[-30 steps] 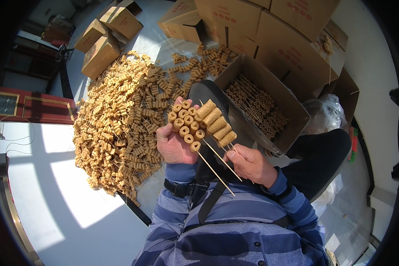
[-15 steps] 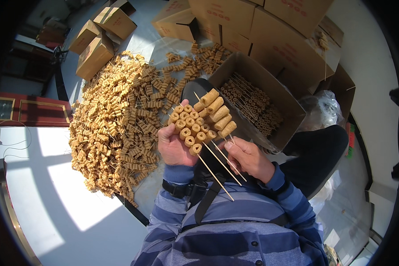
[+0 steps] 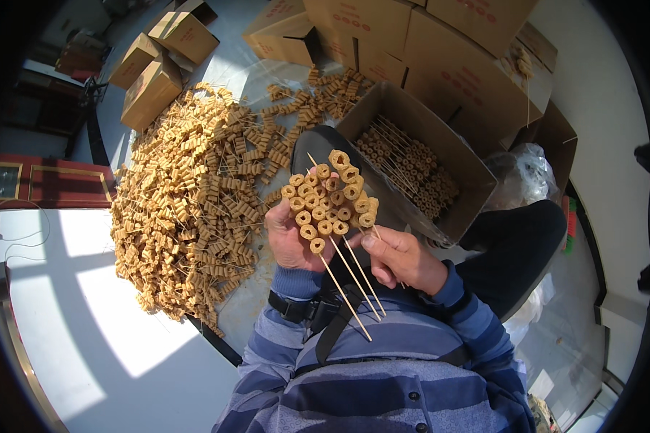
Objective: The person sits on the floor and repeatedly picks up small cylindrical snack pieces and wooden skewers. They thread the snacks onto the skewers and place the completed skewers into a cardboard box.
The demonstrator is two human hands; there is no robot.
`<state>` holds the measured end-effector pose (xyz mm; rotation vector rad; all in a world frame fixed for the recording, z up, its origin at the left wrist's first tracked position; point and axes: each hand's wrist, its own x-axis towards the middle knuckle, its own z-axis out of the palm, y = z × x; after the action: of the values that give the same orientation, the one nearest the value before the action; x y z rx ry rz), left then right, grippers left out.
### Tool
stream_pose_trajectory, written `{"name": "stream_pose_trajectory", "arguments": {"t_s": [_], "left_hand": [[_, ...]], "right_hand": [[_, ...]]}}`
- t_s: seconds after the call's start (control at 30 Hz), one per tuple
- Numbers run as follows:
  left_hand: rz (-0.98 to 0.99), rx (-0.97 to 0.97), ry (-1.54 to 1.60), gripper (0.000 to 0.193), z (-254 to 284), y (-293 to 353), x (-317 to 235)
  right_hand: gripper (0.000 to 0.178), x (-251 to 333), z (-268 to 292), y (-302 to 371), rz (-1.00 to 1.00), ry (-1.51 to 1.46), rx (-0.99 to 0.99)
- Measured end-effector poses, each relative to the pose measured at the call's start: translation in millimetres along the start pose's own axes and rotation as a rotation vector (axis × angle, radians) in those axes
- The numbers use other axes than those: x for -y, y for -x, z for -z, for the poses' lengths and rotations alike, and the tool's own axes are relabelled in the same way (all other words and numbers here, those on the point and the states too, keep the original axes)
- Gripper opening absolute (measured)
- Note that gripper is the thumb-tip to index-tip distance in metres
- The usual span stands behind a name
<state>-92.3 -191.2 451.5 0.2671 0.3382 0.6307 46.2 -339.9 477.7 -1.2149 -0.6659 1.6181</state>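
Note:
Several skewers of hollow, golden-brown rolls (image 3: 318,213) lie side by side in my left hand (image 3: 290,237), which cups them from the left and beneath. Its fingers are mostly hidden under the rolls. Bare stick ends point down toward my belly. My right hand (image 3: 404,257) pinches the stick of the rightmost skewer (image 3: 352,189) between thumb and fingers. That skewer rests against the right side of the bunch, its roll openings facing up. Beyond my right hand stands an open cardboard box (image 3: 477,173) with packed skewers (image 3: 412,166) inside.
A big heap of skewered rolls (image 3: 188,209) covers the floor at left, with more scattered (image 3: 318,94) behind. Stacked cartons (image 3: 440,65) rise at the back, and smaller boxes (image 3: 159,65) stand far left. Clear plastic (image 3: 531,173) lies right of the open box.
The rightmost skewer has turned, so its rolls now show their openings instead of their sides, and it sits closer against the bunch. The bunch in my left hand has shifted slightly.

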Motion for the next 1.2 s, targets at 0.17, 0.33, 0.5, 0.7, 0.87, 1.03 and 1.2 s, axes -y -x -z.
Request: {"name": "stream_pose_trajectory", "arguments": {"t_s": [0.17,0.33,0.5,0.7,0.87,1.03,1.2], "left_hand": [[0.096,0.227,0.107,0.074,5.3,-2.1,-0.1],[0.025,0.089,0.044,0.077,4.4,-4.7,0.4],[-0.057,0.074,-0.095,0.080,0.6,-6.7,0.6],[0.005,0.182,-0.028,0.080,3.6,-10.0,-3.0],[0.015,0.170,-0.048,0.081,2.7,-11.9,1.1],[-0.047,0.076,-0.194,0.081,-5.0,-8.8,4.5],[-0.015,0.155,-0.113,0.078,-1.9,-7.1,3.1]], "right_hand": [[0.044,-0.3,0.1,-0.7,-0.073,-0.085,0.063],[0.047,2.7,-1.1,0.0,-0.061,-0.048,0.020],[0.051,7.8,4.9,5.1,-0.097,0.004,0.026],[0.048,12.8,10.2,9.5,-0.097,0.098,-0.172],[0.047,17.0,11.1,8.2,-0.129,0.167,-0.118],[0.046,18.2,2.8,6.5,-0.087,0.016,-0.134],[0.042,17.4,0.4,6.0,-0.046,-0.040,-0.043]]}}
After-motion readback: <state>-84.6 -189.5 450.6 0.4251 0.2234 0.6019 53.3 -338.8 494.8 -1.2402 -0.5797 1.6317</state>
